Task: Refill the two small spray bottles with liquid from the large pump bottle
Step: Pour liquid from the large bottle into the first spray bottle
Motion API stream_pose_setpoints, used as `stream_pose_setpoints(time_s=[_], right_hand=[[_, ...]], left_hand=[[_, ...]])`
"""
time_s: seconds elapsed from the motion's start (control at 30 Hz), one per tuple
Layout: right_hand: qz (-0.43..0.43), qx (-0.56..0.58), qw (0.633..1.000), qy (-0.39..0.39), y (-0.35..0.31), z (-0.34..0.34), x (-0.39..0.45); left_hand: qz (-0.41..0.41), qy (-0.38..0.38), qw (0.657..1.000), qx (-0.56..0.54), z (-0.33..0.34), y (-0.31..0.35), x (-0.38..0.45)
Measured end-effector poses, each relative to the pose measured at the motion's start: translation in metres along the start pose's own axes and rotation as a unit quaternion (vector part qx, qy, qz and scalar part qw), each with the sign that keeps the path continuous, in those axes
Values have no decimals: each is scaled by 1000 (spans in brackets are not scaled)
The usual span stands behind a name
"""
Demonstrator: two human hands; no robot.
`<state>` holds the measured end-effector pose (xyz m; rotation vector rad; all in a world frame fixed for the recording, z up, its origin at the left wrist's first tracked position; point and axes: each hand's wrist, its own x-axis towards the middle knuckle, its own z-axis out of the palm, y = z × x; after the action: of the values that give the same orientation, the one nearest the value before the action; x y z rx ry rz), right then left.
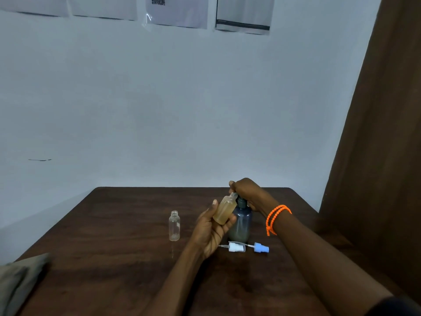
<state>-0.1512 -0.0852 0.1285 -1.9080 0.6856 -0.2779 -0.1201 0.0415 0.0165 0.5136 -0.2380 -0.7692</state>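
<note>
My left hand (210,229) grips a small bottle (225,209) holding amber liquid, tilted with its open neck against the spout of the large blue-grey pump bottle (241,224). My right hand (247,192) sits on top of the pump head, fingers curled over it. A second small bottle (174,225), clear, uncapped and upright, stands on the table to the left. Two spray caps lie in front of the pump bottle: a white one (235,246) and a blue one (260,247).
The dark wooden table (114,258) ends at a pale wall. A grey cloth-like object (20,277) lies at the table's left front corner. A brown curtain (382,133) hangs on the right. An orange bracelet (274,217) is on my right wrist.
</note>
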Motion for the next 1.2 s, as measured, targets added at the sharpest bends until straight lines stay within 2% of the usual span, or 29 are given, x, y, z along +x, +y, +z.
stream_pose_setpoints(time_s=[0.17,0.53,0.73,0.9,1.03,1.2], right_hand=[[8,-25,1000,-9,-2,-3,1],[2,16,1000,-17,3,-2,7],[-3,-34,999,-3,-2,-4,7],[11,-23,1000,-16,1,0,6],[5,-82,997,10,-2,-4,4],[1,-38,999,8,3,1,8]], left_hand=[[-1,3,1000,0,-2,0,-1],[-3,1,1000,-1,-4,0,0],[-5,0,1000,-5,-1,0,-1],[0,-1,1000,2,-4,2,0],[-4,1,1000,0,0,0,-2],[2,-7,1000,0,1,1,-2]])
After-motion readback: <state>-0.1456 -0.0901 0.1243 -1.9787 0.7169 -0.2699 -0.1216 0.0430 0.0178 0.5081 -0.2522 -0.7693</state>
